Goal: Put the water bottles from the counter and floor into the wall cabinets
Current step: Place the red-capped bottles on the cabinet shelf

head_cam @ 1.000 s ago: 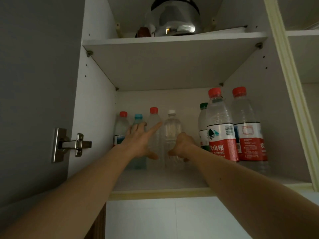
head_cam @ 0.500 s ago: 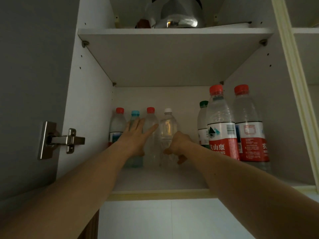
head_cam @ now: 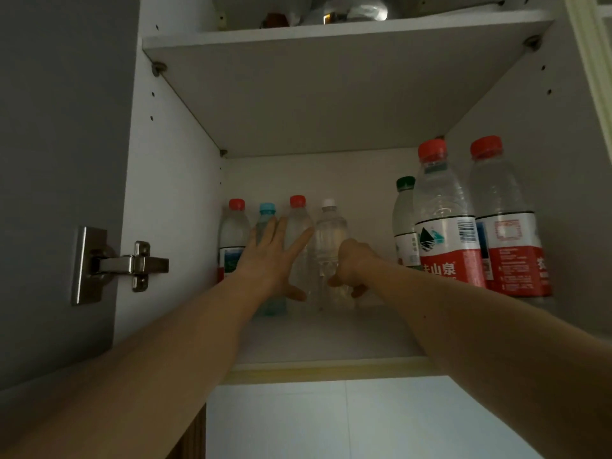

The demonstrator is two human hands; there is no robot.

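At the far left the open cabinet door (head_cam: 59, 180) carries a metal hinge (head_cam: 119, 265). Inside the wall cabinet (head_cam: 175, 180), four bottles stand in a row at the back of the lower shelf (head_cam: 324, 339): a red-capped bottle with a label (head_cam: 232, 240), a blue-capped bottle (head_cam: 267, 216), a second red-capped bottle (head_cam: 298, 223) and a white-capped bottle (head_cam: 330, 236). The left hand (head_cam: 270, 260) is spread wide with straight fingers, its palm laid flat against the blue-capped bottle and the red-capped one beside it, gripping nothing; it hides most of both bodies. The right hand (head_cam: 351, 265) has its fingers curled round the lower body of the white-capped bottle, though the grip itself is turned away from the camera and the dim light blurs it. Further right stand a green-capped bottle (head_cam: 404, 223), half hidden behind a large red-labelled bottle (head_cam: 445, 226), and another large red-labelled bottle (head_cam: 506, 226) near the right wall. On the upper shelf (head_cam: 331, 31) a shiny metal vessel (head_cam: 347, 11) is cut off by the top edge.
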